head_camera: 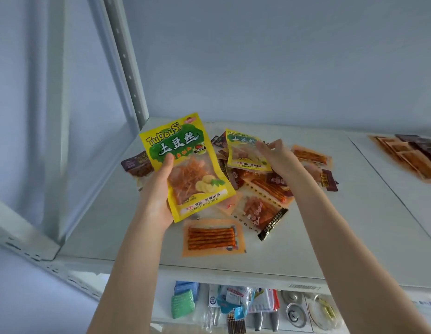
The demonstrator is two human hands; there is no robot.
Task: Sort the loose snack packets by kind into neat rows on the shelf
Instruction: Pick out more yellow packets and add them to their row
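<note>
Atop pile (262,191): 2nd yellow pkt (243,154) just left of R hand (275,156), long axis front-to-back; R fingertips (259,145) at its edge, grip unclear; L hand (159,189) clamps matching pkt (185,162)

We hold one TuDouSi packet (185,165) in our left hand (159,191) above the shelf (306,249), left of the loose pile (262,206) at its middle, and a second TuDouSi packet (245,153) in our right hand (279,157) over the pile's back, with a stick packet (213,237) alone toward the front edge and a row of packets (407,155) near the back right corner.
</note>
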